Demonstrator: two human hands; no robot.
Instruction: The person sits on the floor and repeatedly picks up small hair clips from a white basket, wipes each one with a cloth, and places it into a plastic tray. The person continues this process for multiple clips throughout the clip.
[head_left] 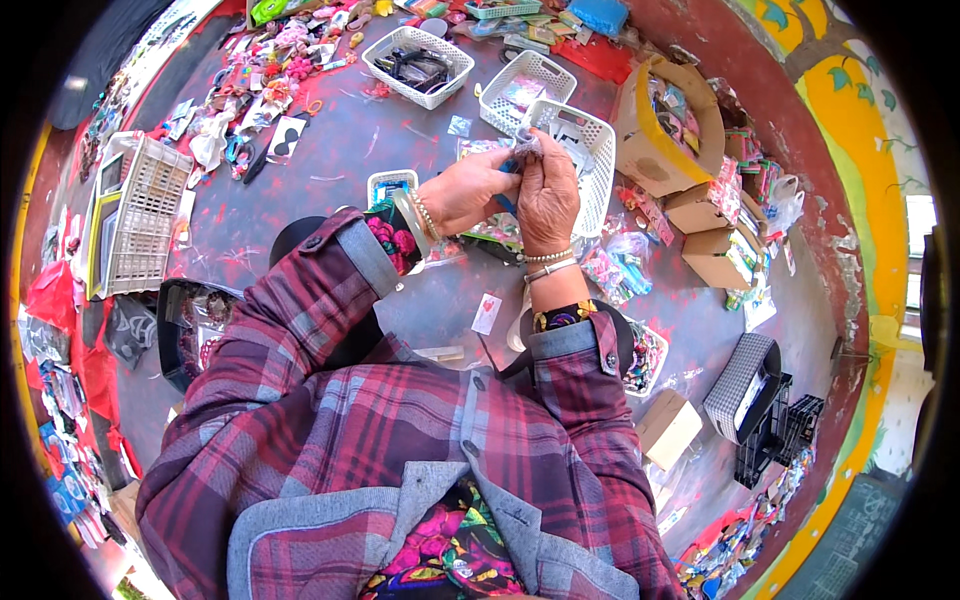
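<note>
My two hands meet in front of me, above the white baskets. My right hand [550,195] pinches a small grey-purple piece that looks like soft fabric [527,146] between thumb and fingertips. From the left, my left hand [466,190] closes its fingertips at the lower side of the same piece; my right fingers partly cover where they meet. Just beyond and below the hands is a white perforated basket [603,165] with small packets inside. A smaller white basket [392,184] stands beside my left wrist.
Farther off are two white baskets [420,70] [527,85] with goods. An open cardboard box [665,150] stands at right, smaller boxes [715,255] beside it. A beige crate [150,215] is at left. Heaped small goods [285,60] lie far left. A checked basket [741,385] sits near right.
</note>
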